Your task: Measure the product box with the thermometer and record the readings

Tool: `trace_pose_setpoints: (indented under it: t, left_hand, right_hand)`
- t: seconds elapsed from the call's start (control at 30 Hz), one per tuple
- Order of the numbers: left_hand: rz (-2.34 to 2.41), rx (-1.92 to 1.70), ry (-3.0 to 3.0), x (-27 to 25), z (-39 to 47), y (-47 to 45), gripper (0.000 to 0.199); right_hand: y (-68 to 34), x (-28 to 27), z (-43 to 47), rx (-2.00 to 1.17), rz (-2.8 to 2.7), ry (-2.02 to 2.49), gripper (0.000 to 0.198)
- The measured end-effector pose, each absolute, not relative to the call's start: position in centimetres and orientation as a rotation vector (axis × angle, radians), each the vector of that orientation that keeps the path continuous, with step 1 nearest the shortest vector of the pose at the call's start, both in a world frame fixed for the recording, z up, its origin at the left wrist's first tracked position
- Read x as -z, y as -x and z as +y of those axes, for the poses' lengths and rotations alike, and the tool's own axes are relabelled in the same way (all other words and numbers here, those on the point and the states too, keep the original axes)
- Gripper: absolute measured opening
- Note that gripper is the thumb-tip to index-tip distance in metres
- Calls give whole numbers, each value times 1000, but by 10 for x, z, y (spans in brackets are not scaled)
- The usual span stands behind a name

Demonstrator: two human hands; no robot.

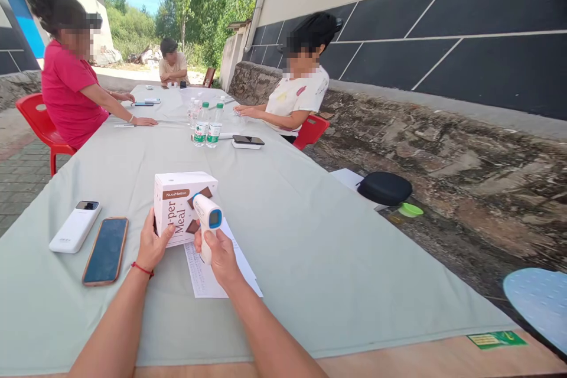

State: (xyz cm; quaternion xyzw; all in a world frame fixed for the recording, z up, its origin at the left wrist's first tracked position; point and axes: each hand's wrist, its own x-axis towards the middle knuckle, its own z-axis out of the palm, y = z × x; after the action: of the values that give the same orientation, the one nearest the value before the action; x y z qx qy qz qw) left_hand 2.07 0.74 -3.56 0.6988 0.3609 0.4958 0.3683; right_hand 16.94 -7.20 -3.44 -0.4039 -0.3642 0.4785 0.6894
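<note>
My left hand (153, 241) grips the lower left side of a white and brown box (170, 194) marked "NutriMotion" and "Meal", its thumb on the front face. In my right hand (221, 253) is a white infrared thermometer (207, 218) with a blue-rimmed display, fingers wrapped round its handle. The thermometer's nose is in front of the box's printed face; whether they touch I cannot tell. Beneath the box and my right hand lie printed paper sheets (208, 280). Left of my left hand are a smartphone (106, 251) and a white power bank (76, 227).
The table has a pale green cloth (336, 283). Water bottles (207, 127) and a phone on a white block (248, 142) stand farther back. People sit at the left, right and far end. A black case (384, 188) is beyond the right edge.
</note>
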Motion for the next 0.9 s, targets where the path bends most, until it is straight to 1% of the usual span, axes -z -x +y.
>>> trace_pose_setpoints:
  t: [0.17,0.4,0.57,0.73,0.9]
  left_hand:
    - [918,-1268,-1803,32,6,-21,53]
    - [924,-1278,-1804,34,6,-21,53]
    - [926,-1275,-1789,36,7,-21,54]
    - [957,-1283,-1733,43,9,-20,61]
    - [992,-1402,-1693,49,16,-16,64]
  right_hand:
    - [-169,36,-73,-1058,-844,911,38]
    - [-169,32,-73,-1064,-832,892,48]
    - [-170,34,-73,-1075,-855,878,40]
    - [-172,30,-75,-1104,-847,860,39]
    - [-179,10,-83,-1175,-784,745,49]
